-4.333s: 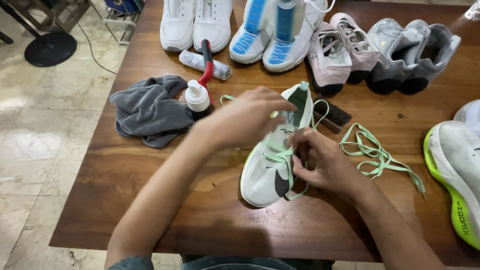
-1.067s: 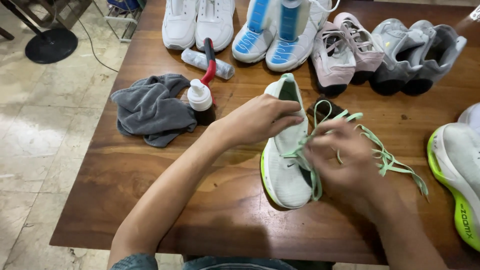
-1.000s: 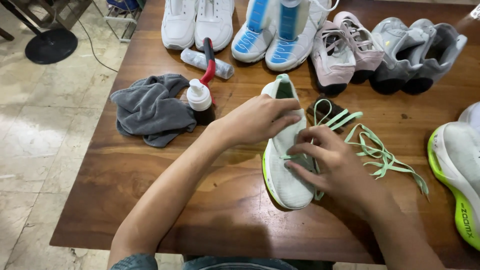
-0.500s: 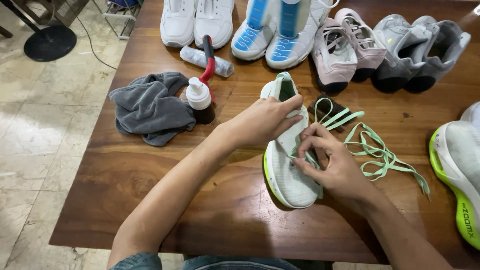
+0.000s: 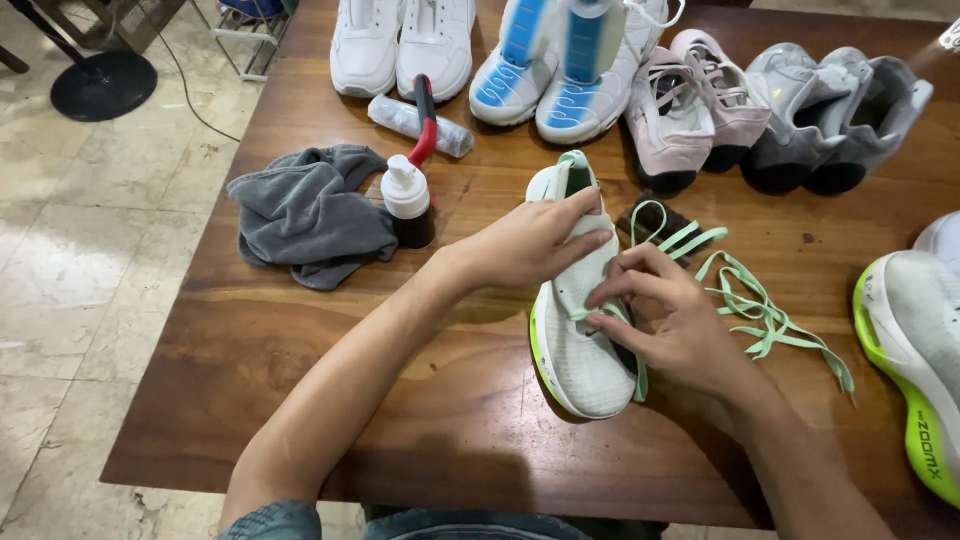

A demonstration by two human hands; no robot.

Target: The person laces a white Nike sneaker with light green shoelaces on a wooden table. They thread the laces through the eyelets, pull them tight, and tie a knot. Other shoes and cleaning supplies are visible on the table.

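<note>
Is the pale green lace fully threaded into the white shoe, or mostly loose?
Mostly loose. The green lace trails across the table beside the white shoe; the right hand pinches only a short stretch at the eyelets.

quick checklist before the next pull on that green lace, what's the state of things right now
1. White running shoe with lime sole steadied on the wooden table: ok, left hand presses on its upper.
2. Lace gripped: ok, right hand pinches the pale green flat shoelace at the shoe's side.
3. Loose lace free of snags: cannot tell, it lies in loops to the right.
4. Lace clear of the dark brush: not ok, a loop lies over it.
5. White-capped dark bottle out of the way: ok, it stands apart beside the grey cloth.
</note>
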